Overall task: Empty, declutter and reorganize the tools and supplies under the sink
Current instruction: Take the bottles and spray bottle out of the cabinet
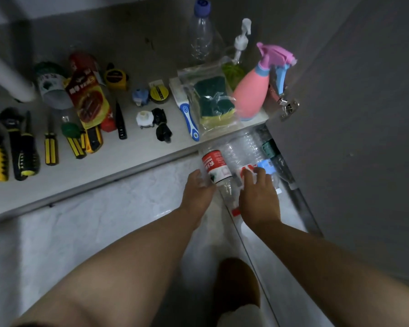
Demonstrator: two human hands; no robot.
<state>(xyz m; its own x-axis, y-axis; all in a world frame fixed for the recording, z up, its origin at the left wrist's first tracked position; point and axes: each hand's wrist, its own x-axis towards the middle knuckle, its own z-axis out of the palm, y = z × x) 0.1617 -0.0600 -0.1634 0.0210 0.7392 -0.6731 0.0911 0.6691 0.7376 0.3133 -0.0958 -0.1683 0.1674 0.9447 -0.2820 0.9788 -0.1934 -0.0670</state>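
Note:
Several empty clear plastic bottles lie on the floor against the cabinet's front edge. My left hand (197, 188) grips a red-labelled bottle (215, 166) from its left side. My right hand (260, 195) grips a second clear bottle with a red and white label (245, 169) right beside it. More crushed bottles (257, 147), one with a blue label (266, 166), are piled behind them. On the cabinet floor (137, 149) stand a pink spray bottle (252, 95), a pump bottle (237, 57), a tall clear bottle with a blue cap (201, 31) and a bagged green sponge (213, 100).
Screwdrivers (51, 147), pliers and other yellow-black tools (24, 149) lie in a row at the left. Cans (90, 97), a tape measure (116, 77), a blue-handled brush (189, 121) and small fittings sit mid-shelf. A white pipe (7, 79) drops at left. The open grey cabinet door (352, 114) stands at right.

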